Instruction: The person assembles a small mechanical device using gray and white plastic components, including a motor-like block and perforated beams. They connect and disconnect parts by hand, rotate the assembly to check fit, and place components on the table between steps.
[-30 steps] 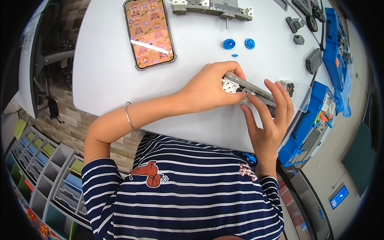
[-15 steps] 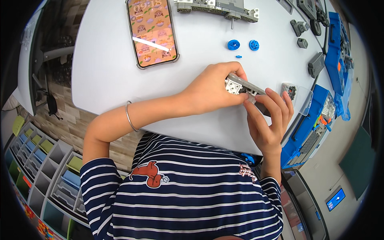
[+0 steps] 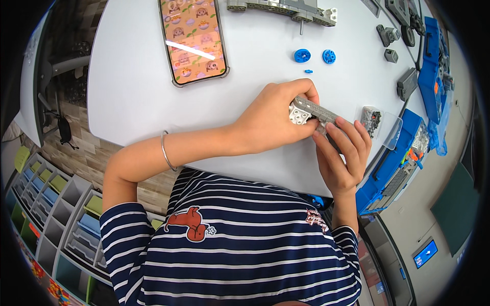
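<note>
Both my hands hold a grey and white assembly of building-brick beams just above the white table. Thumb and fingers of my left hand pinch its left end, where a white block with round holes shows. My right hand grips the right end from below, its thumb and fingertips against the underside. The fingers hide part of the assembly, so I cannot make out any small piece between them. Beyond my hands lie two blue wheel hubs and a small blue connector pin.
A phone lies left of the far side. At the top is a larger grey beam build with an upright axle. Grey motor-like blocks, a clear box of small parts and blue trays line the right.
The assembly has turned slightly in my hands, showing more of the grey beam's top face. Both hands keep their grip. The table things have shifted slightly in view.
</note>
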The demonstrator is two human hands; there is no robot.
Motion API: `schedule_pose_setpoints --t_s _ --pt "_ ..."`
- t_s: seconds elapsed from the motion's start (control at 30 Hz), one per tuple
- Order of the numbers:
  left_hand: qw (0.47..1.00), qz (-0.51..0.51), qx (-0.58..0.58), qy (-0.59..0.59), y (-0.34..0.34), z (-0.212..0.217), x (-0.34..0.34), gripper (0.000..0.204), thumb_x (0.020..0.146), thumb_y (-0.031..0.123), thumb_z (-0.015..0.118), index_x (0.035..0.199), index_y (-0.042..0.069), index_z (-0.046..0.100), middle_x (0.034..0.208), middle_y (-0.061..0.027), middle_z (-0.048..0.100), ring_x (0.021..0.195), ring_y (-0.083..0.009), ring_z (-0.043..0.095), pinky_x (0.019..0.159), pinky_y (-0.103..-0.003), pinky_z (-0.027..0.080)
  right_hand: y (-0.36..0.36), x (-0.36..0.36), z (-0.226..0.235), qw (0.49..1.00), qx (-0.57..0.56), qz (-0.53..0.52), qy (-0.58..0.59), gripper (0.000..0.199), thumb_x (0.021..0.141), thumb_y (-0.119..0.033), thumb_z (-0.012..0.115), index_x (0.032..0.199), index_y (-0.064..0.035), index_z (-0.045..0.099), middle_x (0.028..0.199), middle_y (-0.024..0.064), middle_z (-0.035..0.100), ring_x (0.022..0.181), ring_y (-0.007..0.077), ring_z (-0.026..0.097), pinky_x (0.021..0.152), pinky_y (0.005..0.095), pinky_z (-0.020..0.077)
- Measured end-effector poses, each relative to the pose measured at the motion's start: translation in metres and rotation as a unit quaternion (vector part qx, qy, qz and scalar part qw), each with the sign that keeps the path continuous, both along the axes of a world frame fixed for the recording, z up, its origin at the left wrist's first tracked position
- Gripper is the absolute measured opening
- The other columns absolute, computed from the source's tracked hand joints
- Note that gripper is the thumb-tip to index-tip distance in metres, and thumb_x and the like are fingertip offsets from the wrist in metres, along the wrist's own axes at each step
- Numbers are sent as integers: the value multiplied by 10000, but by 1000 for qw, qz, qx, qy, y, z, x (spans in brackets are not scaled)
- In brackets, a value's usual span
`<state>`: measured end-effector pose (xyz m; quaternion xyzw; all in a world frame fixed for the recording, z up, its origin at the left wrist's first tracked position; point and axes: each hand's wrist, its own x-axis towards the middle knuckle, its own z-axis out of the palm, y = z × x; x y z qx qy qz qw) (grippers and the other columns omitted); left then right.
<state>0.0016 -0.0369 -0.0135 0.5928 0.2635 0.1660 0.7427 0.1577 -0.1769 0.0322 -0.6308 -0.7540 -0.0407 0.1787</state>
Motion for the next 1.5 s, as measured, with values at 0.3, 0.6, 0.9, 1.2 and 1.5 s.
schedule_pose_setpoints --t_s 0.3,0.6,0.9,1.2,1.5 --pt "999 1 26 -20 -1 -1 0 220 822 72 743 999 30 619 837 -55 681 749 -117 633 670 -282 500 -3 1 -7 999 26 3 30 268 718 -30 813 973 -106 785 1111 39 713 1094 251 680 917 429 532" --pt "998 16 46 -36 -1 0 2 242 811 75 740 1029 44 639 796 -64 699 689 -129 657 634 -278 501 0 0 -12 996 49 -2 68 242 689 0 845 906 -82 773 1060 47 718 1053 264 681 829 396 562" --pt "998 12 53 -27 3 2 0 248 812 92 750 1030 40 644 807 -67 696 706 -131 657 644 -280 504 0 -2 -11 998 49 -17 37 202 715 -16 845 893 -81 775 1075 51 726 1087 262 687 902 415 563" --pt "998 -2 57 -15 3 5 -3 243 832 67 739 1046 29 631 861 -85 705 757 -155 676 686 -296 526 -2 3 -18 997 69 -10 13 226 700 3 841 883 -105 765 1104 43 715 1111 275 668 948 441 544" --pt "997 -2 68 -25 2 4 -1 239 837 63 738 1045 22 626 881 -104 716 785 -176 700 698 -312 537 -6 6 -10 999 38 -20 18 328 641 -50 861 904 -212 749 1113 16 694 1109 258 645 974 460 495"
